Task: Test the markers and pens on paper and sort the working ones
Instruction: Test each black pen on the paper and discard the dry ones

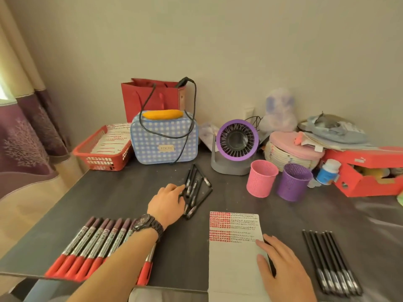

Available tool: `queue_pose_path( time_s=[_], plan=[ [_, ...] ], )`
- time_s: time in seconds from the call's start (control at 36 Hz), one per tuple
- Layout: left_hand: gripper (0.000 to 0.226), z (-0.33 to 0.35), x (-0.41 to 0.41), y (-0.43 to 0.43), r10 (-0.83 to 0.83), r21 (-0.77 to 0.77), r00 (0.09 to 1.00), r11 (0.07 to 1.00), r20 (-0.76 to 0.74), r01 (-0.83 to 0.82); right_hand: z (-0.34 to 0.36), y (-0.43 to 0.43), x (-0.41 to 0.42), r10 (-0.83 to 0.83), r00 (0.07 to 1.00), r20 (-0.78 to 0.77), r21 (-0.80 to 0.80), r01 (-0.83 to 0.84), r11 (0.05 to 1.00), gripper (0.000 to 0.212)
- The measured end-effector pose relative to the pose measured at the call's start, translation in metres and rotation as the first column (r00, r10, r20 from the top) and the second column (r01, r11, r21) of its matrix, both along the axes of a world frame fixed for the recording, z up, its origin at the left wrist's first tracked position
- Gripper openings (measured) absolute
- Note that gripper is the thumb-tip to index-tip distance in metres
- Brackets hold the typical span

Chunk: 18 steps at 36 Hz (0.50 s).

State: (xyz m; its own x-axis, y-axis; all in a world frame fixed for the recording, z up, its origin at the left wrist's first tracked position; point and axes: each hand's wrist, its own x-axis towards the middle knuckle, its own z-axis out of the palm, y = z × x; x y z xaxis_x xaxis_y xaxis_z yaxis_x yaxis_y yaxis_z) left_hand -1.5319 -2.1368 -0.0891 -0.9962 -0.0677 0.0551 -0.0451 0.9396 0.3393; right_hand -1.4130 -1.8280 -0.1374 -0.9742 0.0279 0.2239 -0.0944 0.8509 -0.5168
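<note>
A white paper (235,264) with red and black test marks on its upper part lies at the table's front edge. My right hand (283,267) rests flat on its right side, with a black pen partly hidden under it. My left hand (166,204) reaches to a loose pile of black pens (196,190) at mid-table, fingertips touching them; whether it grips one I cannot tell. A row of red-capped markers (91,247) lies at the front left, partly under my forearm. A neat row of black pens (333,262) lies at the front right.
A pink mesh cup (260,178) and a purple mesh cup (293,182) stand at right-centre. Behind are a purple desk fan (236,144), a blue checked case (164,140), a red basket (102,149), a red bag (152,97), a woven box and an orange cardboard box (366,171).
</note>
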Motion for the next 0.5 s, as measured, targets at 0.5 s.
queue_pose_path(
  time_s=[0.5],
  plan=[
    [0.022,0.001,-0.021,0.006,0.077,-0.088,0.997,0.993,0.005,-0.076,0.0,0.004,0.001,-0.019,0.998,0.056,0.043,0.017,0.999,0.035]
  ],
)
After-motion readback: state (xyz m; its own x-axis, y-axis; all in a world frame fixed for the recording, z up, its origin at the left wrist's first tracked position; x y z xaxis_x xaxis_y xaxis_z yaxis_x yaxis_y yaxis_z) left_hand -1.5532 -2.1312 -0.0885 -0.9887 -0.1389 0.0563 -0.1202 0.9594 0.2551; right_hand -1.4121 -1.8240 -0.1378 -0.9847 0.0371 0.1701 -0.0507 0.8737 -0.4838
